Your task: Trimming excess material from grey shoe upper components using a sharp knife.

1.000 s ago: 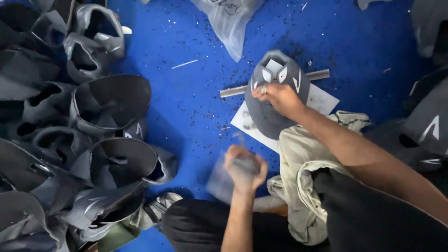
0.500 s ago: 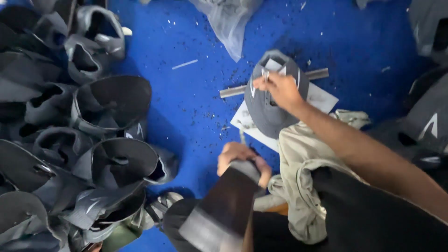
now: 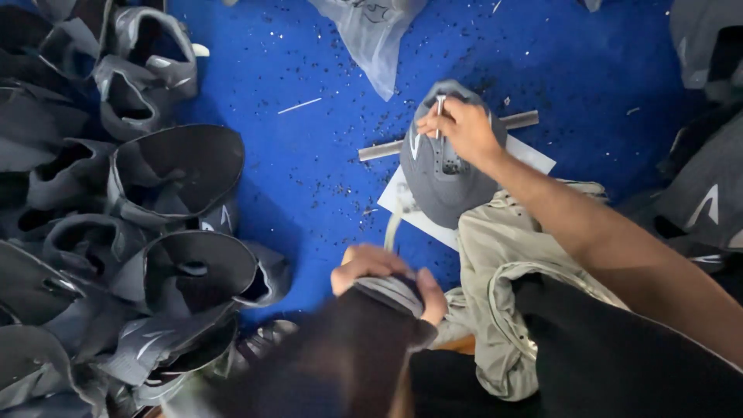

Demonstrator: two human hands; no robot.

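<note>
A grey shoe upper (image 3: 441,186) lies on a white board (image 3: 406,205) on the blue floor, over a metal bar (image 3: 379,151). My right hand (image 3: 464,128) rests on the upper's far end and pinches a thin metal punch (image 3: 439,116) that stands on it. My left hand (image 3: 371,267) is near my lap, closed round the grey handle of a dark, blurred mallet-like tool (image 3: 340,356) whose head is close to the camera. The two hands are well apart.
A big pile of dark grey shoe uppers (image 3: 170,162) fills the left side. More uppers (image 3: 704,201) lie at the right edge. A clear plastic bag (image 3: 371,31) sits at the top. Small punched scraps speckle the blue floor (image 3: 309,155). Beige cloth (image 3: 495,255) covers my knee.
My right hand shifted on the upper and now holds the punch upright. My left hand dropped toward my lap and the dark tool swung up close to the camera.
</note>
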